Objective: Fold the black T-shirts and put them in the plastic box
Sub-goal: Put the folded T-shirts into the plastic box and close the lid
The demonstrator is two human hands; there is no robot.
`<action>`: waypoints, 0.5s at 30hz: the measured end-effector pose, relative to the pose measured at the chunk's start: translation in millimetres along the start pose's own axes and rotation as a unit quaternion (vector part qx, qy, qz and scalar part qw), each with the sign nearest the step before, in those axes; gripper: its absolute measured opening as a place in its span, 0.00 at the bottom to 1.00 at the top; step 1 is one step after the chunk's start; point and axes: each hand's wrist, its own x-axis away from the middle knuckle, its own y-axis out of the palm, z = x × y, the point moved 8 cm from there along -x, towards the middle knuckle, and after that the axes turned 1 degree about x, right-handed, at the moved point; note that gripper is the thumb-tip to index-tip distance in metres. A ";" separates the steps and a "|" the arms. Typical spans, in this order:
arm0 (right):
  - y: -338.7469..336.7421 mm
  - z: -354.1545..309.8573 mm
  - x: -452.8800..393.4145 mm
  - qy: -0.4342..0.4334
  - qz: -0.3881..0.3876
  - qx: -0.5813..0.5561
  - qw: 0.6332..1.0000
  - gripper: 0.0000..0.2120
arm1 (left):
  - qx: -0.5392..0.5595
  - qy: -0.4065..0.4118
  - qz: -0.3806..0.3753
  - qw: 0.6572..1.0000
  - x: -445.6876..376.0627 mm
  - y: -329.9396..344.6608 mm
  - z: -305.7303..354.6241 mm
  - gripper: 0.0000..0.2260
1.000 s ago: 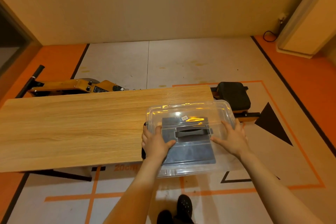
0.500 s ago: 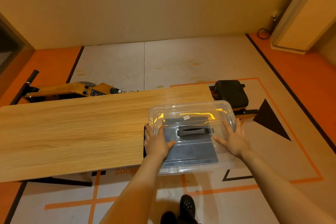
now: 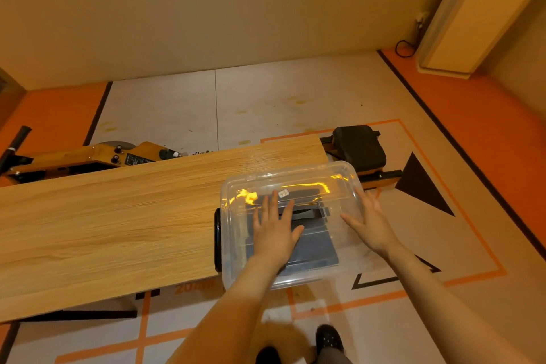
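A clear plastic box [image 3: 236, 245] with a clear lid and a grey handle panel [image 3: 316, 248] stands on the right end of the wooden table [image 3: 118, 221], overhanging its right edge. Dark cloth shows dimly through the lid, and a black edge [image 3: 217, 239] shows at the box's left side. My left hand [image 3: 276, 233] lies flat on the lid, fingers straight over the handle. My right hand [image 3: 369, 221] presses flat on the lid's right part, fingers spread.
An orange machine [image 3: 88, 156] lies on the floor behind the table. A black seat [image 3: 359, 146] on orange rails sits past the table's right end. My shoe [image 3: 328, 340] is on the marked floor below. A cable [image 3: 404, 47] lies by the far wall.
My left hand slid from the lid's left edge toward the middle, onto the handle panel. My right hand stayed on the lid's right side. The camera view shifted slightly.
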 end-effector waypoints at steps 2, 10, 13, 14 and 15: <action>-12.2 12.4 4.8 0.005 0.028 -0.047 0.998 0.32 | -0.009 0.022 -0.008 1.000 -4.0 9.6 22.5 0.28; -5.2 43.8 5.5 0.064 -0.039 -0.217 0.973 0.34 | -0.020 -0.003 -0.023 1.000 -15.6 50.3 79.7 0.30; 2.0 52.0 -1.3 0.089 -0.070 -0.293 0.949 0.32 | -0.043 -0.011 0.013 0.999 -16.7 55.2 78.6 0.32; 3.2 53.0 -3.0 0.102 -0.074 -0.315 0.941 0.30 | -0.051 -0.014 0.010 0.999 -17.5 57.1 77.4 0.32; 4.2 54.8 -4.2 0.119 -0.076 -0.325 0.935 0.29 | -0.055 -0.016 0.006 0.998 -18.0 58.2 76.6 0.31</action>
